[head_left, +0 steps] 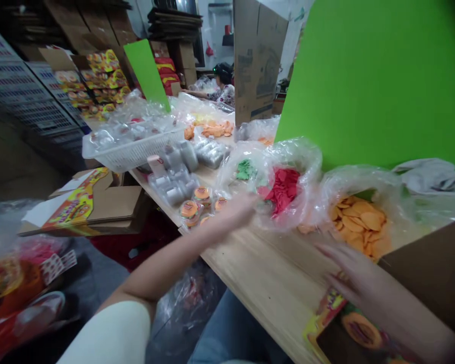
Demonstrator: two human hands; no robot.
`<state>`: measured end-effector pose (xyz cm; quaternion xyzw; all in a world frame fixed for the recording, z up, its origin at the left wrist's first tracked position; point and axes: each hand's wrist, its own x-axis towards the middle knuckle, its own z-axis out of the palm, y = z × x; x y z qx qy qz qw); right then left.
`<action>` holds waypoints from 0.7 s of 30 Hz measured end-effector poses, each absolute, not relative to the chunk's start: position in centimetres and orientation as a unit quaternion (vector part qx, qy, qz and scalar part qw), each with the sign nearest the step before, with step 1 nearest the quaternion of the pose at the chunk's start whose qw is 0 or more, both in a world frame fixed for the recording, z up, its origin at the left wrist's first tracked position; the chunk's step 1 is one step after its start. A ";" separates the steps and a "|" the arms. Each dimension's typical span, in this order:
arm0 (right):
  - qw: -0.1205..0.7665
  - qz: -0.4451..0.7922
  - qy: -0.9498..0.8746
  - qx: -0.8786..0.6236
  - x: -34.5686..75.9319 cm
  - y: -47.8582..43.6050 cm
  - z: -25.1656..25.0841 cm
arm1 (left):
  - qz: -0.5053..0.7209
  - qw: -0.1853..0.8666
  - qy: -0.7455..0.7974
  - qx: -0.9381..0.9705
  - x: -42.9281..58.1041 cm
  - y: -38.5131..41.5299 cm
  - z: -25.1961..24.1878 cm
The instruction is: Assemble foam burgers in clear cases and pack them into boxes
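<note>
Indoors, cartons (pixel 114 205) flank a wooden table (pixel 263 275); left grip (pixel 256 200), right grip (pixel 347 268): too blurred to tell.

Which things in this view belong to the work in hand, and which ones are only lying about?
Likely in the work, near the left hand or right hand:
red pieces
orange discs
yellow-edged box

Seemingly just lying about:
gray cloth
folded cartons
stacked flat cardboard

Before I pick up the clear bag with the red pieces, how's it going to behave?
The clear bag will probably be floppy, since its thin film is wrinkled and slumped. Its mouth looks open, so the red pieces could spill if it tips. They're heaped loosely, so the load may shift.
</note>
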<state>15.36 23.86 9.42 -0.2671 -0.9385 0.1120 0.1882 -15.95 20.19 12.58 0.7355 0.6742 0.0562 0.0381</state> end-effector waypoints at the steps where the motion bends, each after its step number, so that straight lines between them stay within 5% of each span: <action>1: 0.145 0.128 -0.954 -0.228 10.7 24.6 10.1 | 0.033 0.029 0.713 0.700 -19.9 20.9 13.0; 6: 0.050 0.138 -0.978 -0.149 -10.3 27.8 9.6 | -0.096 0.060 0.761 0.639 -32.0 23.7 11.4; 10: -0.043 0.140 -0.972 -0.185 -15.9 28.8 7.1 | -0.151 0.086 0.756 0.631 -34.5 24.6 8.8; 17: 0.018 0.095 -0.965 -0.243 -10.0 30.4 7.7 | -0.138 0.103 0.748 0.640 -36.2 25.3 7.7; 21: 0.138 0.082 -0.957 -0.242 -2.6 27.0 10.8 | -0.135 0.091 0.754 0.636 -35.5 25.2 8.2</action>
